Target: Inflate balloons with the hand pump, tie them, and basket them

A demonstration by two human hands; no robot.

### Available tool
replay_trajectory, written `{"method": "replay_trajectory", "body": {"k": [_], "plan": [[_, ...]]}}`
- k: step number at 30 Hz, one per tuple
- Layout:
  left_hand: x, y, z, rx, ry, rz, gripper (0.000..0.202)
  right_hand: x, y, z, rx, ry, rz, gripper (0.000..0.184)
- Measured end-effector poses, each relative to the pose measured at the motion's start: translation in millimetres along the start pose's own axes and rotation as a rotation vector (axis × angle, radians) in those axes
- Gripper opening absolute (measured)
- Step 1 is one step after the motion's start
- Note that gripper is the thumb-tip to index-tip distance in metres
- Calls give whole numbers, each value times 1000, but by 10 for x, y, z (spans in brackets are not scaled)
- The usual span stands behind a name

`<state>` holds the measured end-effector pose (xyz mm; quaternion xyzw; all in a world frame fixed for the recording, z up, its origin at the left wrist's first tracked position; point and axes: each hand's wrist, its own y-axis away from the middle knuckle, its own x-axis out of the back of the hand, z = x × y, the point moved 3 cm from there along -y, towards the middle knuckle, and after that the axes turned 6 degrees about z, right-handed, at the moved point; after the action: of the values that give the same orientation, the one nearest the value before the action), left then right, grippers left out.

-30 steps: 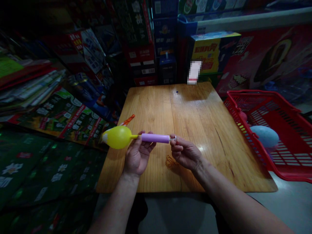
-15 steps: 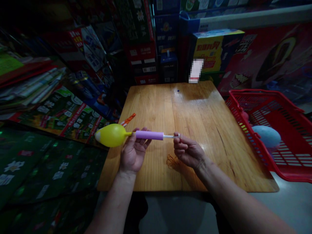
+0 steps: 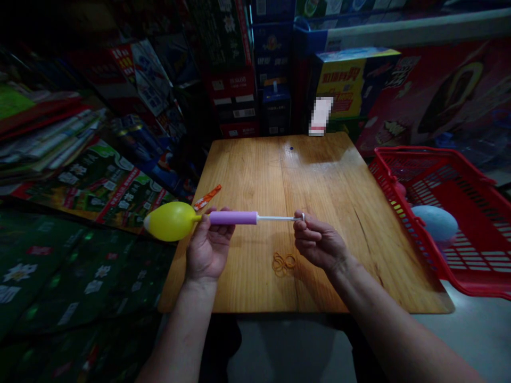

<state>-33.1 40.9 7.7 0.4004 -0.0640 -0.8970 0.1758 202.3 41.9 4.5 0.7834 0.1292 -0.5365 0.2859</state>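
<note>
A purple balloon pump point(image 3: 235, 217) lies level across my view, above the tabletop. My left hand point(image 3: 209, 247) is closed around its left end, where the neck of a partly inflated yellow balloon point(image 3: 171, 221) sits on the nozzle. With its fingertips, my right hand point(image 3: 319, 239) grips the white handle at the end of the pump's rod point(image 3: 277, 218), which is drawn well out of the barrel. Below and between the hands, several orange-brown rubber bands point(image 3: 283, 261) rest on the wooden table point(image 3: 255, 175).
An orange-and-white patterned flat balloon or wrapper point(image 3: 207, 197) lies at the table's left edge. On the right stands a red basket point(image 3: 447, 266) with a light blue balloon point(image 3: 434, 222) inside. Stacked boxes point(image 3: 235, 101) line the back, and green cartons point(image 3: 91, 271) the left.
My hands have moved apart, the left one leftward with the pump and balloon, the right one rightward. More of the pump's rod shows, and the rubber bands are now uncovered.
</note>
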Motion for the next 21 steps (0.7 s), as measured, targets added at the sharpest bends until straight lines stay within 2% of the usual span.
{"method": "replay_trajectory", "body": {"k": [4, 6, 9, 13, 17, 19, 21], "plan": [[-40, 82, -151, 97, -21, -52, 23, 29, -18, 169, -36, 28, 27, 17], [-56, 109, -262, 147, -21, -46, 24, 36, -44, 277, -63, 26, 29, 19], [-71, 106, -348, 151, -6, -24, 22, 47, -81, 319, -66, -18, 34, 18], [-78, 55, -290, 158, -19, -15, 21, 56, -74, 164, -65, -11, 53, 18], [-42, -13, -95, 52, -30, 22, 23, 36, -8, -33, -17, 19, 44, 11], [-31, -10, -55, 6, -25, 32, 23, 42, 3, -52, 1, 1, 39, 10], [-44, 28, -105, 33, -36, 5, 24, 65, -16, 9, -5, -1, 44, 13]]}}
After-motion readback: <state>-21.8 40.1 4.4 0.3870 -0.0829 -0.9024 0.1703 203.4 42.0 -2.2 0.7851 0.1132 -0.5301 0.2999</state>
